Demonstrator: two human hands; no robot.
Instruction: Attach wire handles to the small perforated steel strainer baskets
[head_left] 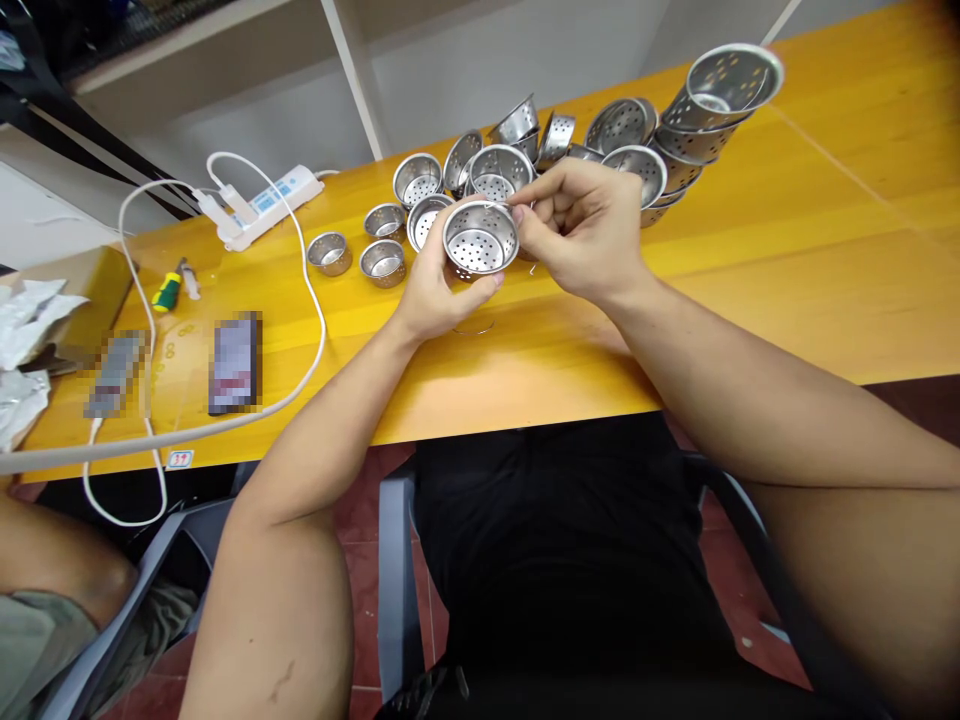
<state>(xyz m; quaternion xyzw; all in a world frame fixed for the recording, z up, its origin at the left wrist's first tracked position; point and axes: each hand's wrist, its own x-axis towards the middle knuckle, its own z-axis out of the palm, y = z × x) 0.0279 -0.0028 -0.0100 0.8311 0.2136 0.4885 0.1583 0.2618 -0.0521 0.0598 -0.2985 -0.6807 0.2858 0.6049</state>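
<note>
My left hand [439,290] is wrapped around a small perforated metal basket [481,240], its open mouth tilted toward me. The thumb lies along the near side and the fingers go behind it. At the right of the rim, my right hand [581,225] pinches a thin wire [532,268], mostly covered by the fingers. Its contact with the rim is too small to make out. A thin curved wire [476,330] shows on the table just below the basket. Behind my hands stand several similar baskets, among them a larger one [501,170] and a small one [383,262].
At the back right, a tall stack of perforated baskets [697,135] leans over. A power strip [274,208] with a white cable [319,330] lies left. Beyond the cable are a phone [234,365], a green-handled screwdriver [169,290] and a cardboard box [97,300]. Another person's leg [60,560] shows lower left.
</note>
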